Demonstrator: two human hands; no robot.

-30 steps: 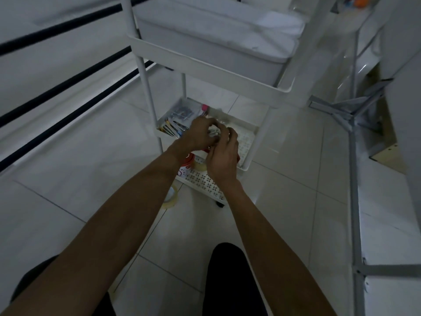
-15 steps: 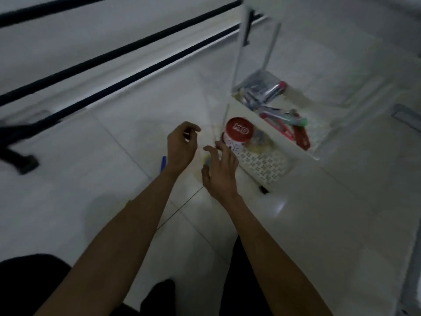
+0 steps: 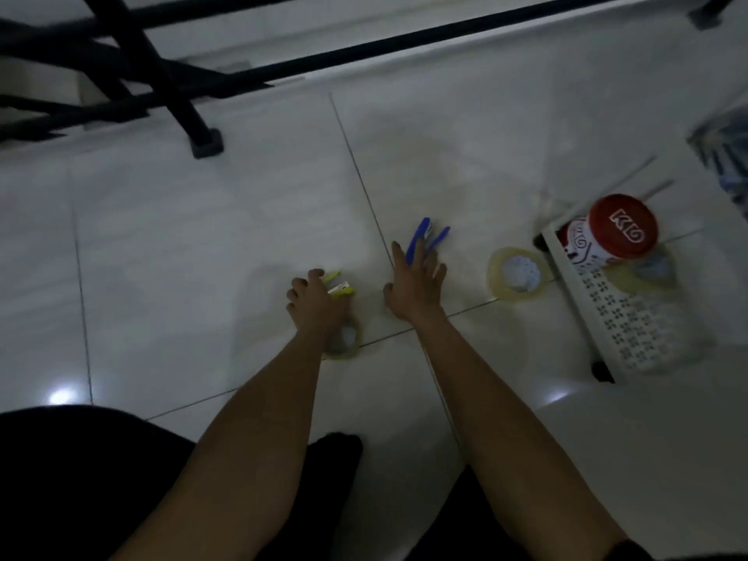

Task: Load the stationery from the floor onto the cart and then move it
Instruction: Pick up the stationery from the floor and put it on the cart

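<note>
Glossy white floor tiles (image 3: 202, 236), thin dark grout. Black metal frame (image 3: 162, 74) upper left. Centre: left hand (image 3: 317, 303), fingers curled at a yellow item (image 3: 339, 287), grip unclear. Right hand (image 3: 413, 287), fingers splayed over blue pens (image 3: 423, 236). Clear tape ring (image 3: 494, 273) on the floor beside the perforated white cart (image 3: 631, 325), right.

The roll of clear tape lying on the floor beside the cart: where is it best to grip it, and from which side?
Likely from above: the tape roll lies flat, hole up, so pinch the ring wall, fingers inside the hole, thumb outside. Its left side is free; the cart stands close on its right.
</note>
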